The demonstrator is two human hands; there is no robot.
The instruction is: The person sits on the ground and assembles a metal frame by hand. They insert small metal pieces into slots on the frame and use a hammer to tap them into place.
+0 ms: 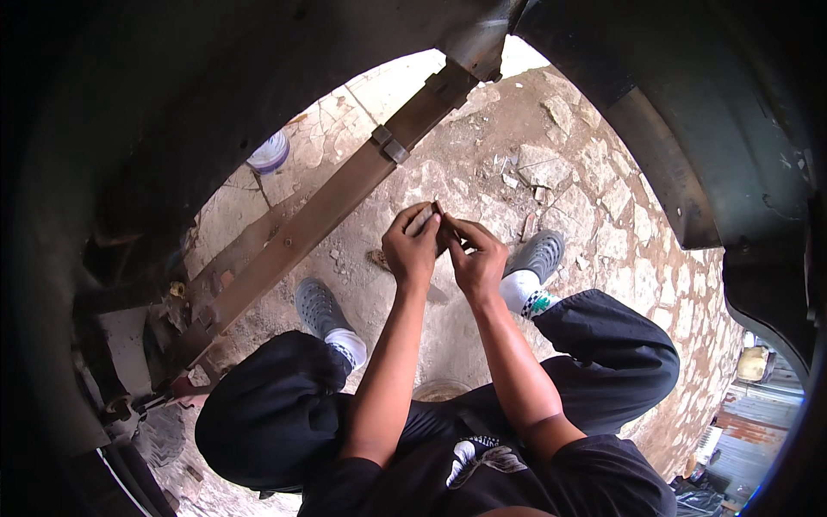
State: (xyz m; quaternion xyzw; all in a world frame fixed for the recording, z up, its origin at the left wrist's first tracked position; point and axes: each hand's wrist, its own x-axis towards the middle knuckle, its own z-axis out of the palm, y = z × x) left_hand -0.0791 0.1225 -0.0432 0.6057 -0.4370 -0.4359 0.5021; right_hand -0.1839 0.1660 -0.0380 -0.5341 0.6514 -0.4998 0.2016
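Note:
My left hand (409, 246) and my right hand (476, 254) meet in front of me, above the stony ground. Both are closed, fingertips pinching a small flat dark piece (438, 209) between them. A pale grey surface shows beside my left thumb; whether it belongs to the same piece I cannot tell. My fingers hide most of what they hold. To the left of my hands, apart from them, a long brown leaf spring (301, 237) slants from the lower left to the upper right, with a metal clip (390, 144) around it.
Dark curved vehicle bodywork (689, 103) arches overhead and down both sides. My feet in grey clogs (541, 255) stand on rough ground with stones (544, 166) and rubble. Beyond the spring is a white and purple tub (270, 153). Corrugated metal sheets (762, 426) lie at the lower right.

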